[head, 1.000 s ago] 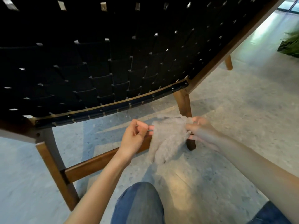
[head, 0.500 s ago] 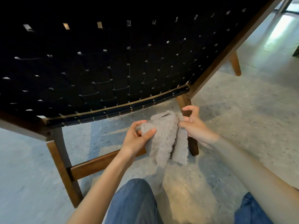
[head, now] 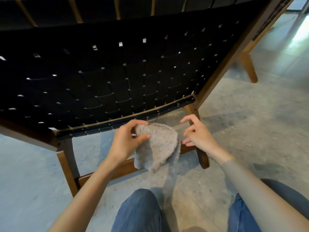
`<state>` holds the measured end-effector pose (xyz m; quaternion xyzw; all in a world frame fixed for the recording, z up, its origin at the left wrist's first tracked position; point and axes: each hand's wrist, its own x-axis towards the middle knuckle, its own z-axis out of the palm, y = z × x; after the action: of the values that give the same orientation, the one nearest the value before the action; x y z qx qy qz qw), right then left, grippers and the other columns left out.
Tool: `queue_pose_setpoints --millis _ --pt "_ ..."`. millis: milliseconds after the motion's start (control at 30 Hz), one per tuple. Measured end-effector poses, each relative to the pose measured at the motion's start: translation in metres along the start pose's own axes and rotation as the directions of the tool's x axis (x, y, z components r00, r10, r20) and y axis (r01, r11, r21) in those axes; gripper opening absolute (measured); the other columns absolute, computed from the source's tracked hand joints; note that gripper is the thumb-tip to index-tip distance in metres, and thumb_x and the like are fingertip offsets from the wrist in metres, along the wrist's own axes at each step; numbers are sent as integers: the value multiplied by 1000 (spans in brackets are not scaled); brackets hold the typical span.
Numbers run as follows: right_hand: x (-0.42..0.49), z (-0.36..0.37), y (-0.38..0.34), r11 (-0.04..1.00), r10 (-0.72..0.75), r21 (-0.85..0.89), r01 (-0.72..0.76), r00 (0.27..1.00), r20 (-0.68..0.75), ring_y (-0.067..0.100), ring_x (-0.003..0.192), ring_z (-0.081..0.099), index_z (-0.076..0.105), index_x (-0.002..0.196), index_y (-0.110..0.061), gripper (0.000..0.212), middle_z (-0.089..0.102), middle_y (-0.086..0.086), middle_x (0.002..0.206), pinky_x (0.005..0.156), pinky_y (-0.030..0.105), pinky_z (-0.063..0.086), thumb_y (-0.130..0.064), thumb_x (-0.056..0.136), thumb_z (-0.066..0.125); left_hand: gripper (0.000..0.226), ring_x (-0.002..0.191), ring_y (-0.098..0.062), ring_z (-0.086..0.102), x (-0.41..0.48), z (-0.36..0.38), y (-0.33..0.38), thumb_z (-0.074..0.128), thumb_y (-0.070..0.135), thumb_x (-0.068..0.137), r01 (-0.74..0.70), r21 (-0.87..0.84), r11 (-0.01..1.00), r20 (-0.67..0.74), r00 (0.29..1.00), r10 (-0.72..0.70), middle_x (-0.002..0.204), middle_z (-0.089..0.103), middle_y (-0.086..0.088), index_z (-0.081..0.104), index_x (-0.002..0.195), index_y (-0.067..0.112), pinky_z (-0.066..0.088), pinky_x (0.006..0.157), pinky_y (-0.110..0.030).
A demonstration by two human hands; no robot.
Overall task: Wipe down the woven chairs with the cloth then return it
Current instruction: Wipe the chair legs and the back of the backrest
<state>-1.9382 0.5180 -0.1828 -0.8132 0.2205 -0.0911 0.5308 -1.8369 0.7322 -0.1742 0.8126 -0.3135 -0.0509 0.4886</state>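
Head view, looking down at the front edge of a seat.

Item 1: low chair with black woven strap seat and brown wooden frame [head: 117, 81]. It fills the upper half of the view. Its curved front rail [head: 127, 122] runs just above both hands.

Item 2: fluffy grey cloth [head: 160, 144]. It is bunched and hangs in the air below the front rail, in front of the brown wooden lower crossbar [head: 103, 174]. It does not touch the woven seat.

Item 3: left hand [head: 127, 143]. Thumb and fingers are curled round the cloth's upper left edge, gripping it and carrying its whole weight.

Item 4: right hand [head: 199, 136]. It holds nothing, with its fingers loosely bent and spread. It sits just beside the cloth's right edge, with a small gap between them. Directly behind it stands the chair's right front leg [head: 203, 158]. Whether the lowest finger touches the crossbar cannot be told.

Item 5: 2 knees in blue denim [head: 138, 211], at the bottom edge.

Item 6: speckled grey stone floor [head: 250, 131], under the chair and around it.
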Motion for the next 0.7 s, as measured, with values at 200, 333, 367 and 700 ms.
queue_pose_setpoints --millis 200,333,367,700 --pt "-8 9 -4 938 -319 -53 343 911 263 -5 131 31 47 119 -63 50 38 -29 138 104 25 27 -29 87 63 40 90 -10 61 8 2 22 76 16 79 -87 230 969 163 985 49 102 63 6 56 107 36 54 79 -31" --pt "-12 17 12 950 -241 -130 284 932 272 1 121 42 45 131 -46 60 50 -16 124 95 22 38 -43 79 74 41 93 -3 59 13 6 37 75 9 78 -128 159 979 211 973 93 103 57 18 54 103 33 55 78 -29" --pt "-12 17 14 954 -247 -105 281 935 253 -1 111 50 50 129 -38 55 55 -18 115 86 18 45 -41 79 74 42 94 -4 59 14 6 39 76 9 77 -124 140 982 222 971 91 104 57 17 54 103 34 55 78 -29" --pt "3 -23 1 934 -252 284 217 963 94 6 82 63 58 87 -17 16 63 -13 79 73 23 49 -23 83 73 32 85 -7 56 29 4 59 61 27 90 -148 482 864 105 988 110 101 56 5 56 121 23 52 75 -23"
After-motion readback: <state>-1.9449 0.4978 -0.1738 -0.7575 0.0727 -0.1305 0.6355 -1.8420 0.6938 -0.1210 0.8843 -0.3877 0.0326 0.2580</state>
